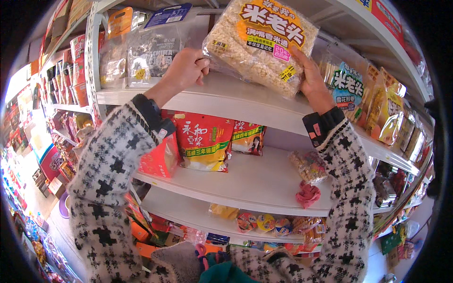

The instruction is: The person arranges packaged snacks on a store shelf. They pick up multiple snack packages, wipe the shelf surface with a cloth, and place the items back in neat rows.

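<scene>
A large clear bag of puffed rice cakes (pixel 247 53), with an orange and white printed label, is tilted above the front of an upper white shelf (pixel 219 95). My right hand (pixel 311 78) grips its right side, the thumb lying across the front. At the bag's lower left corner, my left hand (pixel 187 69) is closed, fingers curled against the plastic edge. Behind my left hand stands a clear printed bag (pixel 155 56) with a dark blue top. Several packaged snacks, among them a bag with a blue label (pixel 348 86), stand right of my right hand.
On the shelf below stand red soy milk powder bags (pixel 203 141), a small snack bag (pixel 308 166) and a crumpled pink cloth-like item (pixel 308 194). Round-lidded cups (pixel 265 222) sit lower still. A perforated white upright (pixel 92 60) rises at left.
</scene>
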Action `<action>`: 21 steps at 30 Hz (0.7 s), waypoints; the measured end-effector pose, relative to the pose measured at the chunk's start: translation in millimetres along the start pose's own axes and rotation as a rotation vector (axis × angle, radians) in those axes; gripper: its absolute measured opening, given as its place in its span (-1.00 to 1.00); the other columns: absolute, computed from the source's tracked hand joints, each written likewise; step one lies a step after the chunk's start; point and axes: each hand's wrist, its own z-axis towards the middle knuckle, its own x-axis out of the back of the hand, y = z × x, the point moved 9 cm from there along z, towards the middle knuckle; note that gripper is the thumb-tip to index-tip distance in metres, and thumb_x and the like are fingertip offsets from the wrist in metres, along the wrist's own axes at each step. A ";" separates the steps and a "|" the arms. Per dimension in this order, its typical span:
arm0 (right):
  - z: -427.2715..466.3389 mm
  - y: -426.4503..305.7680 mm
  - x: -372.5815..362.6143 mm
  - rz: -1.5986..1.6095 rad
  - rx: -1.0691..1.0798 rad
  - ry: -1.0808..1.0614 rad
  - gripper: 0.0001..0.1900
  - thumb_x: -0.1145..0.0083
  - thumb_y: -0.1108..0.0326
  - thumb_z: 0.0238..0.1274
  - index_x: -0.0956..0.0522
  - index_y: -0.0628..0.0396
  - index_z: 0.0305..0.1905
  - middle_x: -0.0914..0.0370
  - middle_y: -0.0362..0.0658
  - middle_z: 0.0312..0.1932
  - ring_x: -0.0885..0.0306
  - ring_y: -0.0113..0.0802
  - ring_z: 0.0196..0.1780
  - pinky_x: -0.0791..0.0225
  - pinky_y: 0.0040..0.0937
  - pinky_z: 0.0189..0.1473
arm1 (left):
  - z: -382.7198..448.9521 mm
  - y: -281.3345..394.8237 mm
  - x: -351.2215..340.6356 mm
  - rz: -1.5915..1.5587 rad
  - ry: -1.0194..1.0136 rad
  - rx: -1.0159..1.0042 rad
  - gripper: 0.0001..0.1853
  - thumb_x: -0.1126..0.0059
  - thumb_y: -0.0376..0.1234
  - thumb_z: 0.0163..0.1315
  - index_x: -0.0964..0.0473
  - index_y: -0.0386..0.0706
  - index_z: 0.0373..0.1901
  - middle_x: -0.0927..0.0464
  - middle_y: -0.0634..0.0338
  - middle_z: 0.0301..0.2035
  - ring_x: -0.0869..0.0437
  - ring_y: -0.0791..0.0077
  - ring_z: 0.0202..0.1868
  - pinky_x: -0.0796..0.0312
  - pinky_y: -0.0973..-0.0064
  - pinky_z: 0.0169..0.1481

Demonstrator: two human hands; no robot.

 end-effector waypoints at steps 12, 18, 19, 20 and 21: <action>-28.2 -16.0 -4.0 0.042 -0.029 0.018 -0.53 -0.34 0.31 0.16 -0.47 0.26 0.13 -0.59 -0.10 0.02 -0.61 -0.32 -0.01 -0.52 -0.31 0.01 | -1.5 -10.5 -12.9 -1.146 -0.291 -0.004 -0.82 -0.10 -0.33 0.39 -0.50 -0.26 -0.14 -0.53 0.20 -0.35 -0.55 0.48 -0.31 -0.48 0.60 -0.16; -39.7 -17.9 4.6 0.016 -0.014 0.036 -0.56 -0.32 0.32 0.18 -0.47 0.22 0.13 -0.60 -0.11 0.00 -0.61 -0.35 -0.01 -0.54 -0.33 -0.03 | -17.4 -31.6 -30.7 -0.984 -0.209 0.187 -0.92 -0.13 -0.35 0.35 -0.51 -0.16 -0.24 -0.56 0.25 -0.37 -0.63 0.52 -0.24 -0.52 0.54 -0.21; -39.6 -15.5 8.7 -0.014 -0.020 0.090 -0.56 -0.32 0.31 0.18 -0.48 0.21 0.13 -0.60 -0.11 -0.01 -0.61 -0.35 -0.01 -0.54 -0.33 -0.03 | -18.8 -30.0 -27.0 -0.885 -0.137 0.159 -0.89 -0.14 -0.34 0.35 -0.52 -0.19 -0.25 -0.56 0.25 -0.39 -0.64 0.52 -0.27 -0.54 0.52 -0.22; -41.7 -17.7 3.0 0.011 0.024 0.031 -0.53 -0.32 0.34 0.18 -0.42 0.17 0.15 -0.58 -0.10 -0.01 -0.60 -0.34 0.01 -0.54 -0.33 -0.03 | -20.5 -27.8 -21.2 -0.784 -0.065 0.130 -0.87 -0.14 -0.33 0.34 -0.53 -0.21 -0.26 -0.57 0.24 -0.41 -0.64 0.52 -0.30 -0.56 0.51 -0.24; -42.0 -18.1 1.6 -0.015 0.054 0.032 -0.52 -0.33 0.35 0.17 -0.39 0.17 0.16 -0.57 -0.09 0.00 -0.60 -0.33 0.01 -0.54 -0.33 -0.03 | -21.2 -23.1 -16.8 -0.687 -0.018 0.083 -0.85 -0.15 -0.32 0.34 -0.53 -0.24 -0.27 -0.57 0.23 -0.42 -0.64 0.52 -0.33 -0.58 0.49 -0.25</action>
